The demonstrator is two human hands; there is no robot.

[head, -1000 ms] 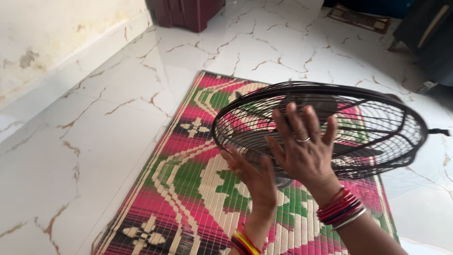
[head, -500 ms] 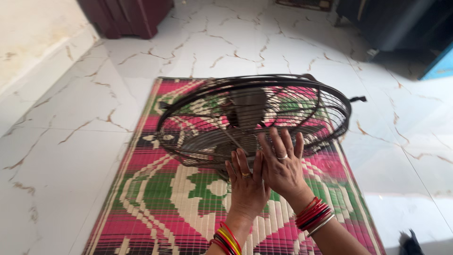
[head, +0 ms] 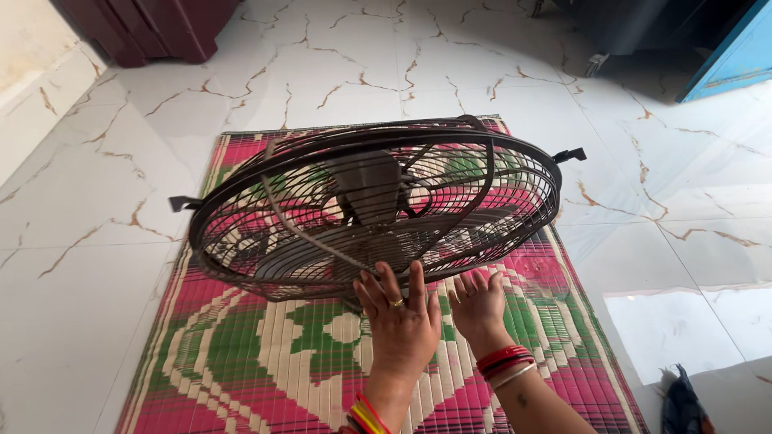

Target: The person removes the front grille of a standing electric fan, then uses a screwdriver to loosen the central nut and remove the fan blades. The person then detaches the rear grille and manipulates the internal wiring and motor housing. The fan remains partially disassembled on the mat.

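White marble floor, woven pink-green mat (head: 265, 362); round dark wire fan cage (head: 374, 205) tilting above it. I am pressing my left hand (head: 400, 321) and right hand (head: 478, 305), fingers spread, against its near underside.

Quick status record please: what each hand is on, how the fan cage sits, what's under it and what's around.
left hand: left hand, fingers spread, pressed against the near underside of the fan cage
right hand: right hand, palm up beside the left, touching the cage's near lower edge
cage: dark round wire cage, tilted, blades and hub visible inside, small clips sticking out at the left and right rim
under it: woven mat, pink, green and cream
floor: white marble-patterned tiles
around: dark red cabinet at far left, blue panel at far right
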